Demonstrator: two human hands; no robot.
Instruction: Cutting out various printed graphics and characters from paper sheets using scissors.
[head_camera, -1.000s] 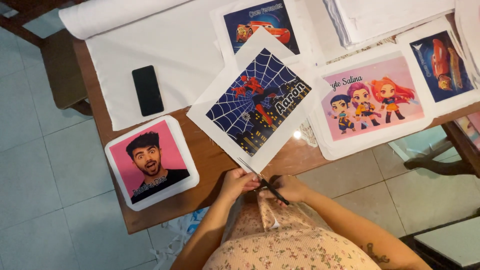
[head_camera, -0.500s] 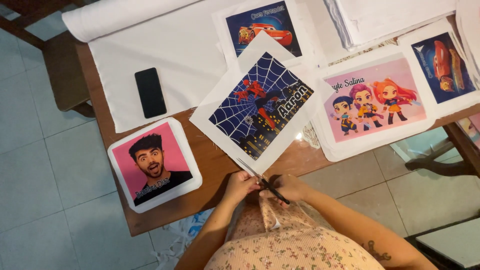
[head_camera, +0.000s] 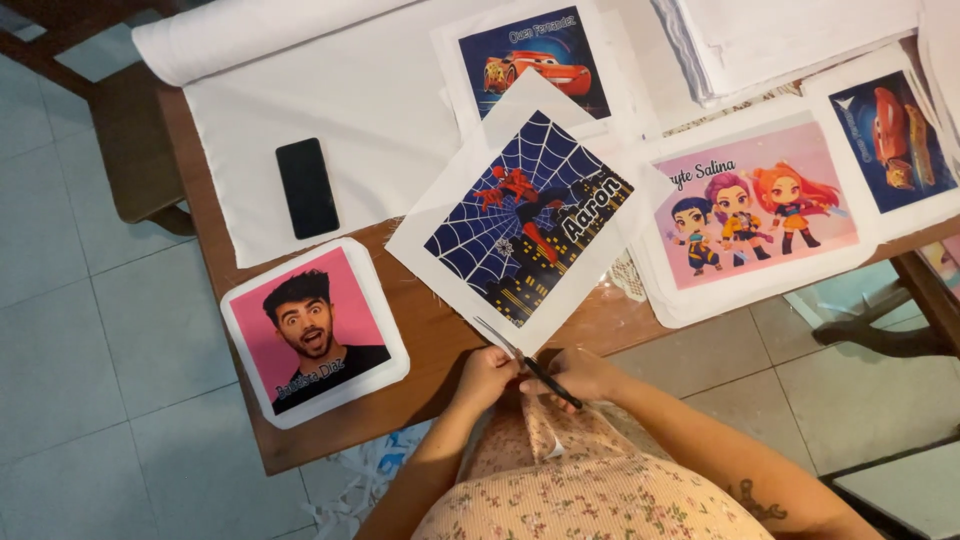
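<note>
My right hand (head_camera: 588, 372) grips black-handled scissors (head_camera: 525, 360) whose blades lie along the lower left edge of a white fabric square printed with a spider-web hero picture (head_camera: 525, 225). My left hand (head_camera: 485, 378) pinches the near corner of that fabric square beside the blades. The square sits turned like a diamond over the front edge of the wooden table (head_camera: 420, 330).
A square cushion with a pink portrait print (head_camera: 315, 330) lies at the table's near left. A black phone (head_camera: 307, 187) rests on white cloth (head_camera: 330, 100). Other printed squares: a red-car print (head_camera: 532, 62), a three-girls print (head_camera: 755, 215), another car print (head_camera: 893, 135). Fabric scraps (head_camera: 370, 470) litter the tiled floor.
The view has shifted slightly; the hands and scissors stay at the same corner of the web-print fabric, with no clear movement of the blades.
</note>
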